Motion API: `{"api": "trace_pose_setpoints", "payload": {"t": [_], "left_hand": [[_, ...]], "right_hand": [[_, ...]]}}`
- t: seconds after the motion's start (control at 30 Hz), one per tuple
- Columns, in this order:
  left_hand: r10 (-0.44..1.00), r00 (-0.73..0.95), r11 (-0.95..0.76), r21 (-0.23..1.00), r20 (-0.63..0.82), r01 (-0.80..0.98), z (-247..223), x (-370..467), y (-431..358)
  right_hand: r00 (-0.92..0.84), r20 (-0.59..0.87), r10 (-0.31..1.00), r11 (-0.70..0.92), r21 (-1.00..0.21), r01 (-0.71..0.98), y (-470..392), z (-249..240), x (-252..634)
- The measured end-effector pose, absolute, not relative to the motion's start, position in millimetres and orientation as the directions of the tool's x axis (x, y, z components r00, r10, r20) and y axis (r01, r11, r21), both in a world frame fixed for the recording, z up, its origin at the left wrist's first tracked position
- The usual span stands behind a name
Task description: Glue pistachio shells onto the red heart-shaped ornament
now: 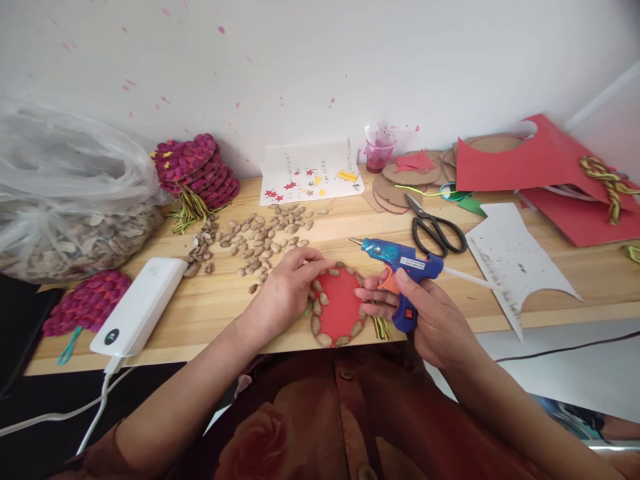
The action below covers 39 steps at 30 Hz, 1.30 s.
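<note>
A round red card disc (341,304) lies near the table's front edge, ringed along its rim with brown nut shells (316,325). A second, inner row begins on its left side. My left hand (280,293) rests at the disc's upper left, thumb and fingers pinched together at the rim; what is between the fingertips is hidden. In my right hand (425,310) is a blue glue gun (400,260), its nozzle pointing left above the disc. A white glue stick (473,278) sticks out of its back. Yellow-green yarn (381,327) shows beneath the right fingers.
Loose nut shells (267,237) are spread behind my left hand. Black scissors (435,227) and card scraps (520,253) lie at right. A white power bank (140,307), a plastic bag of shells (75,233) and stacked purple discs (195,170) are on the left.
</note>
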<state>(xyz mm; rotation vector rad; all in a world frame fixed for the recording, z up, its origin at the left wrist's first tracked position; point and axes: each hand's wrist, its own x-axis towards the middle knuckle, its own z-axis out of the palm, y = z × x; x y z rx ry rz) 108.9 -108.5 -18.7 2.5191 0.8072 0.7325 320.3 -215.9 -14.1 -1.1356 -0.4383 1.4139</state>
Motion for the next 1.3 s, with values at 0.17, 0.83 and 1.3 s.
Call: {"api": "trace_pose_setpoints", "payload": {"t": [0.17,0.83,1.3], "left_hand": [[0.546,0.748,-0.83,0.367,0.377,0.421,-32,103,-114],[0.479,0.802,-0.877,0.145,0.358,0.459,-31,107,-122],[0.526,0.799,-0.851,0.162,0.293,0.5,-25,113,-124]], "right_hand": [[0.2,-0.373,0.906,-0.217,-0.815,-0.538,-215,-13,319],[0.207,-0.365,0.908,-0.209,-0.821,-0.531,-215,-15,319],[0.268,-0.43,0.862,-0.252,-0.823,-0.509,-215,-12,319]]}}
